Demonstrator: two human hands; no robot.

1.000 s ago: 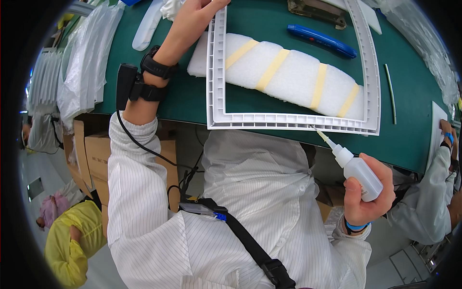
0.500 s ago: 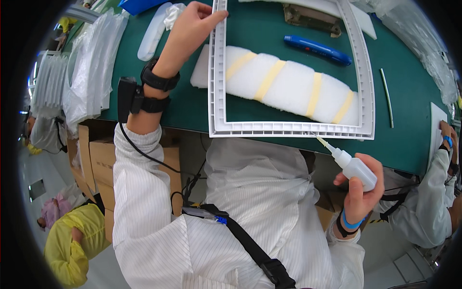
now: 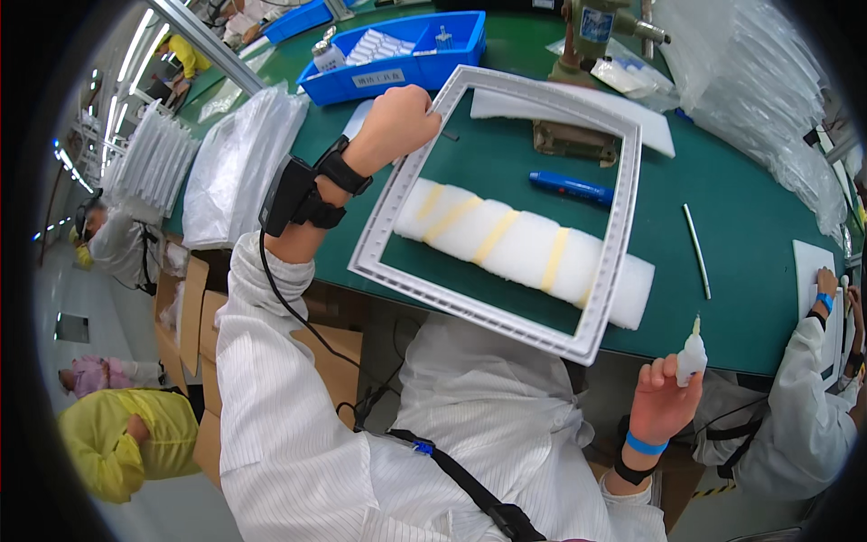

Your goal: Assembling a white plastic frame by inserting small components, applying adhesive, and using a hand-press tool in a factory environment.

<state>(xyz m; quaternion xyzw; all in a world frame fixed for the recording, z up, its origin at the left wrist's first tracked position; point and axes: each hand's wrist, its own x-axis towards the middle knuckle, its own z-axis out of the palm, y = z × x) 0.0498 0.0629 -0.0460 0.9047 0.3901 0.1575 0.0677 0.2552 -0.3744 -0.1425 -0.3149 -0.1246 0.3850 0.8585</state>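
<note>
My left hand (image 3: 397, 126) is closed on the upper left side of a white rectangular plastic frame (image 3: 470, 309) with small ribbed cells along its bars. The frame is tilted, its lower right corner reaching past the table's front edge. Through its opening shows a white foam pad (image 3: 488, 237) wrapped with pale yellow tape strips. To the frame's right, my right hand (image 3: 664, 406) grips a small white dropper bottle (image 3: 692, 361), its thin tip pointing up and apart from the frame. A blue pen-shaped tool (image 3: 569, 186) lies behind the foam pad.
A blue tray (image 3: 388, 83) with a bottle and white parts stands at the back left. Stacked plastic-wrapped pieces (image 3: 244, 172) lie left; clear bags (image 3: 750, 108) and a metal press (image 3: 591, 36) are behind. A white stick (image 3: 696, 251) lies right, near a co-worker's hands (image 3: 826, 285).
The frame has turned clockwise and tilted, with my left hand still on it. My right hand has drawn the bottle away from the lower bar, to the right and down, turning its tip upward.
</note>
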